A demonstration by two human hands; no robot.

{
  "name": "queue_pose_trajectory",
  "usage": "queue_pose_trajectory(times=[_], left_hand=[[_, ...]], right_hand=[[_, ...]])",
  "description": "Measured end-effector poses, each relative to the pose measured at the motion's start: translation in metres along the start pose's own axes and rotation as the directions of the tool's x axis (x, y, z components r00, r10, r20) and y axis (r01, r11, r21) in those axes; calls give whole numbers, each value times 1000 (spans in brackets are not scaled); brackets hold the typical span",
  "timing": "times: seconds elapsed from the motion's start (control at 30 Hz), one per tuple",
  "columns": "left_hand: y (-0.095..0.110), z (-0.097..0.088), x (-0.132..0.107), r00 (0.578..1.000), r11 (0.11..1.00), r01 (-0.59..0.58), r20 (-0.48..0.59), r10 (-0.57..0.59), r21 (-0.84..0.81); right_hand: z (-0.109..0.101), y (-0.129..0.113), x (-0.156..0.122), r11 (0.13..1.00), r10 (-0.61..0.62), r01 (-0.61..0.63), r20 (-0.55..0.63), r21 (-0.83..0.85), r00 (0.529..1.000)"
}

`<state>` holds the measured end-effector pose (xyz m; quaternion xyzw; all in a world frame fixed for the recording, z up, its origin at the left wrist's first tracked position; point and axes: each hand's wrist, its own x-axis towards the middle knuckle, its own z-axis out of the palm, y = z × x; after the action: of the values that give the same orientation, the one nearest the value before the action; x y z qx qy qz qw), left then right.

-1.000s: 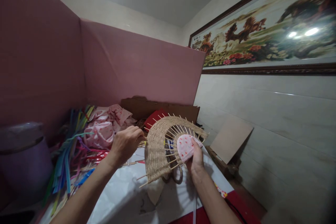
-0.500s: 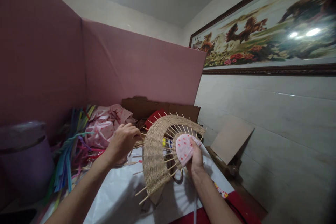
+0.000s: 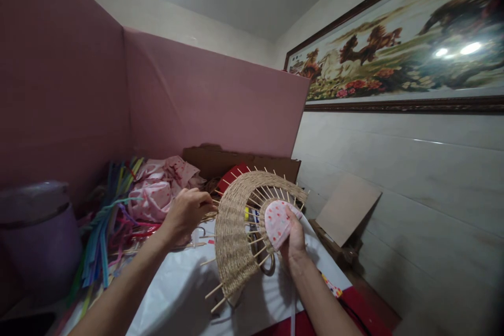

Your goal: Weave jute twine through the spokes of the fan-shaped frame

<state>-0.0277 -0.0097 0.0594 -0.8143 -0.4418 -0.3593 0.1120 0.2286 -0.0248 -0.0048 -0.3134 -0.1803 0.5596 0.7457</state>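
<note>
A half-round woven straw piece with thin wooden spokes sticking out of its rim stands upright above the table. At its hub sits a pink dotted fabric pad, and my right hand is closed on that pad from below, with the thumb pressed on it. My left hand is closed in a pinch at the left edge of the weave, on a thin straw strand or spoke that is too small to name.
A white sheet covers the table, with red cloth at its right edge. Coloured strips and pink patterned cloth lie at left, beside a purple bin. Behind are a cardboard box, pink partitions and a board leaning on the tiled wall.
The woven piece has turned slightly anticlockwise and shifted left, its lower spokes dropping. My left hand stayed pinched at the rim; my right hand kept hold of the pad.
</note>
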Motion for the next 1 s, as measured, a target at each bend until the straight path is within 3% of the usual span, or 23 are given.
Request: queue_pose_trajectory(times=[0.2, 0.53, 0.7, 0.83, 1.0], left_hand=[[-5, 8, -2, 996, 986, 84, 49, -78, -145], [-6, 17, -4, 967, 904, 241, 162, -195, -353], [-7, 21, -5, 970, 909, 228, 162, -181, -349], [-13, 20, -4, 979, 933, 197, 112, -171, -300], [-18, 13, -3, 997, 991, 76, -4, -76, -112]], right_hand=[[-3, 1, 2, 999, -40, 40, 5, 9, 999], [0, -1, -4, 999, 9, -11, 40, 35, 999], [-2, 0, -3, 998, 33, -37, 88, 41, 996], [-2, 2, -2, 999, 40, -41, 63, 22, 997], [-2, 4, -3, 998, 68, -68, 50, 5, 996]])
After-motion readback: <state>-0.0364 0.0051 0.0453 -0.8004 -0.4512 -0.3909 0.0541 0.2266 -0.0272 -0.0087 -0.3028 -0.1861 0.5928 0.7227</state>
